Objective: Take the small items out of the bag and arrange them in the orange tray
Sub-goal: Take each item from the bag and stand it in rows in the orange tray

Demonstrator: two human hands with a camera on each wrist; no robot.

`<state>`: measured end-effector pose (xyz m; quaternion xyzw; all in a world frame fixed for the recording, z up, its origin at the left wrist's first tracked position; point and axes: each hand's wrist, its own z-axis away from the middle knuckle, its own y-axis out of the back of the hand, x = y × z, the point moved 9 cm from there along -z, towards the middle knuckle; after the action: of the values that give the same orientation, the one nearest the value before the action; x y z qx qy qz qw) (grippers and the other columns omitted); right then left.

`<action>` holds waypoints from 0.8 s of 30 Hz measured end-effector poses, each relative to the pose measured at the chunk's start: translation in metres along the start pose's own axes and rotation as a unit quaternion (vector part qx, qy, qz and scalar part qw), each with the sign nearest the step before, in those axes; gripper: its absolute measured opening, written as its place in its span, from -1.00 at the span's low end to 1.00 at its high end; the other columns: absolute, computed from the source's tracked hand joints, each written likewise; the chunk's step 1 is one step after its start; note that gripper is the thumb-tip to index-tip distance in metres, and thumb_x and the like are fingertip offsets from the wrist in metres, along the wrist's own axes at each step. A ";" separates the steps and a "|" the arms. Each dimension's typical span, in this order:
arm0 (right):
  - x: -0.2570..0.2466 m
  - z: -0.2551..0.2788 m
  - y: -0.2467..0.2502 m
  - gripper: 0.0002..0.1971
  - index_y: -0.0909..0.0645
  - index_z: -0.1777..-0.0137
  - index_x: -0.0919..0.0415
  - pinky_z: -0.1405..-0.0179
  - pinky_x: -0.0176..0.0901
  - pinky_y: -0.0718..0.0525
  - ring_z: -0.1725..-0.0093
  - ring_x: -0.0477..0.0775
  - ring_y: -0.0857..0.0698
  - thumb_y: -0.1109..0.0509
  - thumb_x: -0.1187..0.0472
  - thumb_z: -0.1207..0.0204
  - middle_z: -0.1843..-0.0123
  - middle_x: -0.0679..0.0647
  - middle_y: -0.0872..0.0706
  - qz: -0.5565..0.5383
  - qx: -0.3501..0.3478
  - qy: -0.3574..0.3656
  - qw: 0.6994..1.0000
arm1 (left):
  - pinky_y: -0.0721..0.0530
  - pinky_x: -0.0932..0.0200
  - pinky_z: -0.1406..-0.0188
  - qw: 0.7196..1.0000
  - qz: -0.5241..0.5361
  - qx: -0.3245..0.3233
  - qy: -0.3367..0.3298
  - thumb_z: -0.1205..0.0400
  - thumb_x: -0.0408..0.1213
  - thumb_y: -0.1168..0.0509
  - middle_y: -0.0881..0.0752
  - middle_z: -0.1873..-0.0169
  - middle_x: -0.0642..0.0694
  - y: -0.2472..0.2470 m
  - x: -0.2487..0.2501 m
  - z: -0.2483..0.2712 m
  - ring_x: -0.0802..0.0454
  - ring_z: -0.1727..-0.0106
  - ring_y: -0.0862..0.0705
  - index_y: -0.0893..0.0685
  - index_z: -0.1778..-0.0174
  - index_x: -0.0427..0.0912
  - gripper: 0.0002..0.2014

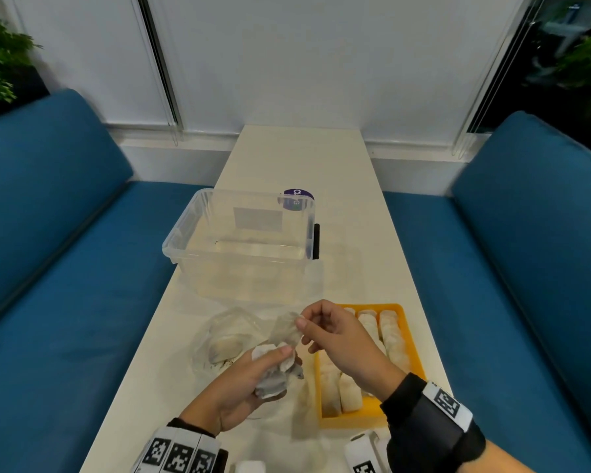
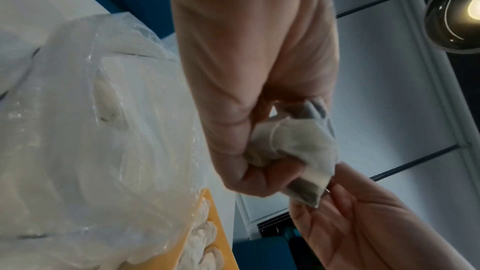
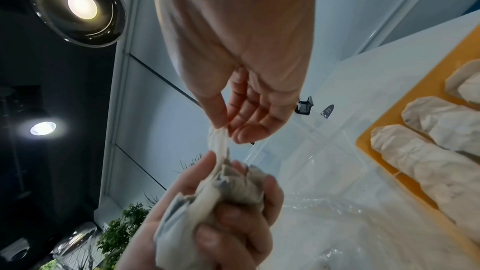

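Note:
My left hand grips a crumpled bunch of small white sachets above the table, palm up. My right hand pinches the top corner of one sachet between thumb and forefinger, just above the bunch. The right wrist view shows the same pinch on the sachet, with the bunch below it. The clear plastic bag lies open on the table left of the hands, with a few sachets inside. The orange tray sits right of the hands, holding rows of sachets.
A clear plastic storage box with a black latch stands behind the bag. A purple round sticker lies behind it. Blue sofas flank the narrow white table. White marker blocks sit at the near edge.

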<state>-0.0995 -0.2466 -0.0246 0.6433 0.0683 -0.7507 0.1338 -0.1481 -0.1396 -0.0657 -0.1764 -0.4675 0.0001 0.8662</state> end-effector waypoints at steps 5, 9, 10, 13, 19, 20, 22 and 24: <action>-0.008 0.003 0.021 -0.97 -0.55 0.07 0.19 0.34 -0.29 -0.65 0.29 -0.12 -0.69 -0.33 0.25 -0.60 0.26 0.06 -0.70 -0.005 0.010 0.016 1.000 | -0.30 0.17 0.31 1.000 -0.025 0.008 -0.004 -0.63 -0.24 -0.25 -0.72 0.30 -0.12 0.005 0.000 -0.002 0.02 0.21 -0.65 -0.56 0.24 -0.21 -0.84; -0.006 0.005 0.060 -0.92 -0.55 0.01 0.20 0.32 -0.32 -0.65 0.30 -0.11 -0.71 -0.33 0.20 -0.59 0.29 0.05 -0.77 0.050 0.044 0.007 0.998 | -0.44 0.18 0.26 0.998 -0.025 0.047 -0.013 -0.45 -0.14 -0.37 -0.77 0.21 -0.11 0.022 -0.002 0.004 0.05 0.17 -0.69 -0.70 0.36 -0.11 -0.86; -0.002 0.006 0.071 -0.91 -0.55 0.00 0.19 0.31 -0.33 -0.65 0.29 -0.10 -0.71 -0.34 0.19 -0.59 0.28 0.05 -0.78 0.071 0.049 -0.001 0.996 | -0.47 0.18 0.25 0.998 -0.021 0.060 -0.017 -0.41 -0.13 -0.37 -0.78 0.20 -0.12 0.027 -0.002 0.006 0.07 0.18 -0.71 -0.71 0.37 -0.10 -0.87; 0.019 0.010 0.094 -0.95 -0.53 0.02 0.11 0.26 -0.31 -0.67 0.27 -0.06 -0.72 -0.36 0.21 -0.58 0.28 0.04 -0.76 0.138 0.030 -0.037 0.989 | -0.47 0.13 0.22 0.994 -0.002 0.102 -0.026 -0.51 -0.23 -0.40 -0.77 0.18 -0.18 0.047 -0.006 0.009 0.10 0.22 -0.76 -0.65 0.22 -0.24 -0.86; 0.074 0.024 0.114 -0.82 -0.45 0.05 -0.12 0.25 -0.39 -0.62 0.27 -0.11 -0.70 -0.30 0.24 -0.62 0.22 -0.05 -0.70 0.326 -0.059 -0.124 0.935 | -0.49 0.13 0.16 0.988 0.015 0.149 -0.018 -0.64 -0.28 -0.20 -0.77 0.27 -0.16 0.071 -0.014 0.016 -0.01 0.12 -0.68 -0.63 0.16 -0.25 -0.84; 0.081 0.027 0.114 -0.83 -0.45 0.02 -0.10 0.25 -0.39 -0.63 0.27 -0.10 -0.71 -0.30 0.24 -0.62 0.19 -0.03 -0.71 0.334 -0.074 -0.137 0.930 | -0.51 0.12 0.14 0.988 0.014 0.155 -0.018 -0.65 -0.27 -0.20 -0.78 0.28 -0.14 0.073 -0.015 0.017 -0.01 0.10 -0.67 -0.63 0.15 -0.24 -0.84; 0.090 0.030 0.112 -0.84 -0.44 -0.05 -0.05 0.24 -0.39 -0.63 0.28 -0.11 -0.72 -0.28 0.25 -0.62 0.13 0.04 -0.71 0.358 -0.105 -0.153 0.915 | -0.53 0.12 0.11 0.986 0.013 0.164 -0.015 -0.65 -0.27 -0.20 -0.79 0.31 -0.10 0.077 -0.018 0.018 -0.02 0.08 -0.67 -0.64 0.12 -0.24 -0.85; 0.097 0.031 0.109 -0.83 -0.42 -0.10 -0.03 0.21 -0.38 -0.61 0.29 -0.14 -0.68 -0.28 0.24 -0.62 0.09 0.07 -0.72 0.392 -0.131 -0.156 0.897 | -0.53 0.11 0.09 0.986 0.007 0.167 -0.012 -0.65 -0.26 -0.21 -0.80 0.29 -0.11 0.079 -0.019 0.018 -0.03 0.07 -0.67 -0.64 0.10 -0.25 -0.84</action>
<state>-0.1102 -0.3702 -0.1075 0.4695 -0.1133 -0.7120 0.5097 -0.1607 -0.0634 -0.0960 -0.0321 -0.4705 0.0864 0.8776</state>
